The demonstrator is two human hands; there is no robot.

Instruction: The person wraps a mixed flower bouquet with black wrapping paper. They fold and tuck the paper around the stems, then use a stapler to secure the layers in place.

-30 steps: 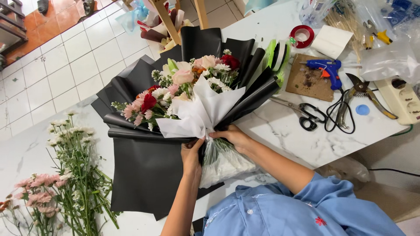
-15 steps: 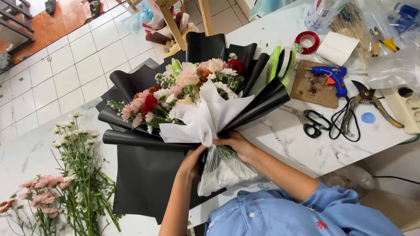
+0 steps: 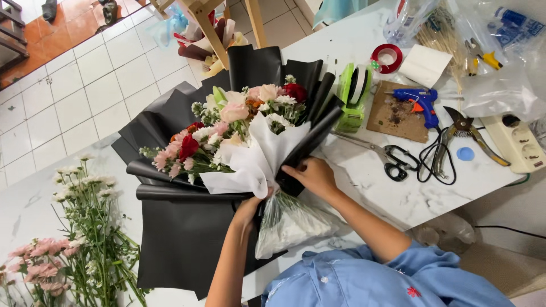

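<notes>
Both hands have slid tighter onto the bouquet [image 3: 239, 133] neck since a moment ago. Left hand [image 3: 250, 207] clamps the white paper [image 3: 259, 162] at the gather; right hand [image 3: 310, 175] pinches the black wrap [image 3: 182, 239] fold at three o'clock. Bouquet lies mid-surface [image 3: 364, 170], blooms toward eleven. Scissors [image 3: 392, 159] and glue gun [image 3: 418, 102] wait at two o'clock. Looks like the wrap is being cinched.

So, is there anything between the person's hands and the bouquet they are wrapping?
Nothing visible. The left hand and the right hand both already grip the bouquet at its neck, where the white paper meets the black wrapping paper.
</notes>
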